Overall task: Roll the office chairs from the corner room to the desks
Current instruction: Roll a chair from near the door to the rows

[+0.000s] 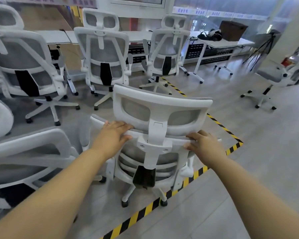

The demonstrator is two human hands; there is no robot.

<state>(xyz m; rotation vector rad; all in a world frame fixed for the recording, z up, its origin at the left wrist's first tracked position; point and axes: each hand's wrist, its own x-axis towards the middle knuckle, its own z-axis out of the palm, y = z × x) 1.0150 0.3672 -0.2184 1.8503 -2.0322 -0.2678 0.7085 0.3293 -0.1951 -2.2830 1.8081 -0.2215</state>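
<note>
While hands (158, 140) grip its curved plastic frame, chair (155, 118) shows seemingly mesh panels.

Purple characters on white banners (188, 10) along the windows, too blurred to read

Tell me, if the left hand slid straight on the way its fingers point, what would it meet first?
Probably the headrest of the chair it grips: the left hand points up and right along the backrest top, toward the headrest's stem. Depth is hard to judge.

White mesh office chair (155, 118), upright, astride floor tape
</note>
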